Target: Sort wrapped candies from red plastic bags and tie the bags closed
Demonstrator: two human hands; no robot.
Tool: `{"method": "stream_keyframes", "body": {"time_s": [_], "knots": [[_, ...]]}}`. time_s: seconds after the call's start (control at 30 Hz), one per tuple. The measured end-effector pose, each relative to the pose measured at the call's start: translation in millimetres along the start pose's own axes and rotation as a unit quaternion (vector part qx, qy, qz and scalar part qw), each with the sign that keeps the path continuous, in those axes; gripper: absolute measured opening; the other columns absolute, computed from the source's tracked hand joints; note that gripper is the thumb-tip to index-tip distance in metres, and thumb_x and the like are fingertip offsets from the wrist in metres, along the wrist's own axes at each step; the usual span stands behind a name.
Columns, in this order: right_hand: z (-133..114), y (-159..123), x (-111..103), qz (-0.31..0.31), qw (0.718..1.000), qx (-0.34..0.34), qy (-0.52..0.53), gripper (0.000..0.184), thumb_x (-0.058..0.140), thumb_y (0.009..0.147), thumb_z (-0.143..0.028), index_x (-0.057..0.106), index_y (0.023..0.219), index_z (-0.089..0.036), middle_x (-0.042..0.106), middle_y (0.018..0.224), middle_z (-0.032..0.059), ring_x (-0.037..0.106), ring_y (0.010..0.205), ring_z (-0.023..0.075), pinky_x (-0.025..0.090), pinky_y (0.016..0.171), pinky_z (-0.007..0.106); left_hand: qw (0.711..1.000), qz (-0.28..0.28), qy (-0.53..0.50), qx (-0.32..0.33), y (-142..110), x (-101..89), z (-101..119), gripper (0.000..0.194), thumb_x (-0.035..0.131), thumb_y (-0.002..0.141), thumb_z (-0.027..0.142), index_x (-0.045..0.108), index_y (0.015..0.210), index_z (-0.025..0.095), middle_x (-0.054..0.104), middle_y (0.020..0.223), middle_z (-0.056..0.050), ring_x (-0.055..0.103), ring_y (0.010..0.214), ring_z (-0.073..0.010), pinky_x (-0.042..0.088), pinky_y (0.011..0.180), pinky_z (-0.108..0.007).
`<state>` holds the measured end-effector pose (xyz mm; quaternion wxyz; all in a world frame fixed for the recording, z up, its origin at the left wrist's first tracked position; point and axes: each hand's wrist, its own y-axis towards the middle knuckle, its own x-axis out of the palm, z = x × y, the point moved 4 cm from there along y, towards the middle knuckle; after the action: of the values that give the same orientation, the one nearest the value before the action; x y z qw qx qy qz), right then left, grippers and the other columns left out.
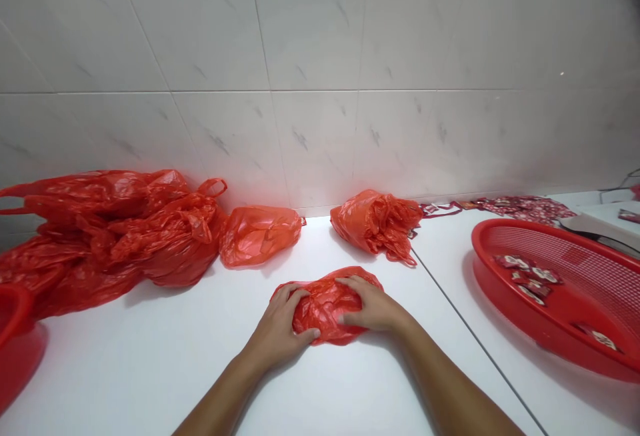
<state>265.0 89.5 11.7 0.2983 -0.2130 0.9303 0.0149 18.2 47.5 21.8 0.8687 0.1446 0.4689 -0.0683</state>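
A crumpled red plastic bag [326, 309] lies on the white table in front of me. My left hand [280, 329] cups its left side, with the thumb along the near edge and the fingers curled over the far left. On the opposite side, my right hand [373, 306] grips the bag, its fingers on top and the thumb pressed toward the middle. Both hands are closed round the plastic. What is inside the bag, if anything, cannot be made out.
Bulging red bags [165, 243] are heaped at the left. By the wall sit a flattish red bag [260, 236] and a bunched one [373, 223]. A red basket [545, 336] holding several small packets [533, 279] stands right. A red tub [17, 336] is at the left edge.
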Motion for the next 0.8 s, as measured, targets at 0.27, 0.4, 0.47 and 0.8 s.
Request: {"method": "stream_keyframes", "body": {"time_s": [0.27, 0.4, 0.47, 0.8], "knots": [[30.1, 24.1, -20.5, 0.235, 0.937, -0.021, 0.257, 0.046, 0.069, 0.083, -0.064, 0.076, 0.09, -0.019, 0.082, 0.092, 0.01, 0.077, 0.093, 0.0295, 0.058, 0.092, 0.04, 1.0, 0.019, -0.001, -0.025, 6.7, 0.6, -3.0, 0.036, 0.069, 0.09, 0.038, 0.066, 0.123, 0.025, 0.062, 0.141, -0.008, 0.057, 0.134, -0.0313, 0.048, 0.117, -0.052], [34.8, 23.6, -25.4, 0.311, 0.914, 0.004, 0.26, 0.056, 0.055, 0.087, -0.072, 0.07, 0.092, -0.019, 0.079, 0.078, 0.0087, 0.076, 0.081, 0.0266, 0.06, 0.083, 0.038, 0.999, 0.032, 0.002, -0.029, 9.1, 2.1, -8.6, 0.039, 0.072, 0.087, 0.037, 0.067, 0.124, 0.024, 0.063, 0.141, -0.009, 0.057, 0.134, -0.033, 0.046, 0.117, -0.054], [29.2, 20.6, -30.5, 0.336, 0.909, 0.012, 0.245, 0.054, 0.057, 0.084, -0.072, 0.069, 0.085, -0.019, 0.076, 0.07, 0.0072, 0.075, 0.073, 0.0258, 0.059, 0.076, 0.036, 0.999, 0.036, 0.007, -0.022, 9.8, 2.6, -10.6, 0.04, 0.073, 0.086, 0.038, 0.067, 0.123, 0.024, 0.063, 0.141, -0.009, 0.057, 0.135, -0.0335, 0.046, 0.118, -0.054], [11.3, -102.7, -241.2, 0.561, 0.811, 0.09, -0.136, 0.031, 0.068, 0.093, -0.048, 0.075, 0.091, -0.018, 0.073, 0.079, 0.0091, 0.069, 0.084, 0.024, 0.044, 0.078, 0.036, 0.999, 0.039, 0.028, -0.021, 9.9, 5.2, -10.9, 0.041, 0.073, 0.085, 0.036, 0.068, 0.125, 0.023, 0.062, 0.143, -0.009, 0.055, 0.136, -0.0339, 0.044, 0.118, -0.054]]}}
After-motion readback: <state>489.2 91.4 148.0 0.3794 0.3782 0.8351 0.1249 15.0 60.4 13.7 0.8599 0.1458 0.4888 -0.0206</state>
